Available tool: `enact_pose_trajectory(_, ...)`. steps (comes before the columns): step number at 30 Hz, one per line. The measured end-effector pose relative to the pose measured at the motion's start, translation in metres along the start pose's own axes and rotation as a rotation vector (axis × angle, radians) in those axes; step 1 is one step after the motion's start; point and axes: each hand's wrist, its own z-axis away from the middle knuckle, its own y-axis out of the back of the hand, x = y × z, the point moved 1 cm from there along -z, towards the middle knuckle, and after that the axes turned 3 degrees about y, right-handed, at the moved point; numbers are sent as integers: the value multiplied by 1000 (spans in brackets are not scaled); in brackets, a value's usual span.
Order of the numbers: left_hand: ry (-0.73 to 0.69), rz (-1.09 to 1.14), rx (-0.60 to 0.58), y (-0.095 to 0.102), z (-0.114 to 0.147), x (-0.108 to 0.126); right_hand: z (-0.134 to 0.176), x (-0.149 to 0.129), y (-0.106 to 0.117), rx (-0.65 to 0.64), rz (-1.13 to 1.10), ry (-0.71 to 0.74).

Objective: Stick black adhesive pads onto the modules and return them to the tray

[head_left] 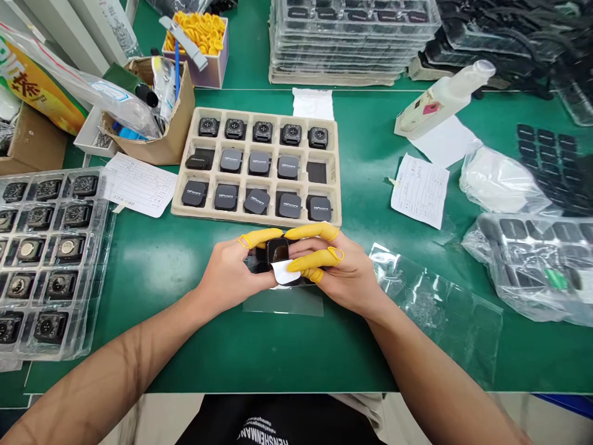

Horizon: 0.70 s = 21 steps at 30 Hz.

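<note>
Green tabletop [194,364] carries a crowd of goods around the two hands. Just beyond them, across the forward path, lies a beige tray [334,179] of dark square pieces [290,207]. A clear tray [95,247] of round-backed units sits left, beside a cardboard box [173,133] of tools and a box of yellow finger covers [213,68]. Behind the beige tray rises a stack of clear trays [333,62]; a spray bottle [435,105] stands to its right, and nearer the right edge lies a bagged tray [509,272].

Most of the pieces in the beige tray's two nearer rows read "HiFuture". The orange bag [37,86] shows the character 茶. A paper slip [419,191] bears writing too small to read.

Between the forearms the small black device [278,247] is held up near the beige tray's front edge, above a clear sheet [282,305]. The left hand [231,272] has its fingers clamped on the device; the right hand [347,272], in yellow covers, has its fingers together on a white film [280,273] at the device's lower edge, though their exact contact is partly hidden. Green surface runs from the hands to the tabletop's near edge; a crinkled plastic sheet [445,321] borders the right forearm.
</note>
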Motion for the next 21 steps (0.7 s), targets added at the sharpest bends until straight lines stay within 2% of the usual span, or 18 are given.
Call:
enact_pose_trajectory(5, -8, -15, -12, 1, 0, 0, -4, -4, -1, 34, -3, -31)
enact_pose_trajectory(12, -89, -70, 44, 0, 2, -1, -3, -11, -8, 125, -200, -263)
enact_pose_trajectory(16, -105, -89, 46, -1, 2, -2, -2, -10, -13, 136, -242, -298)
enact_pose_trajectory(21, -86, -93, 31, -1, 1, -2, -2, -10, -14, 178, -170, -296)
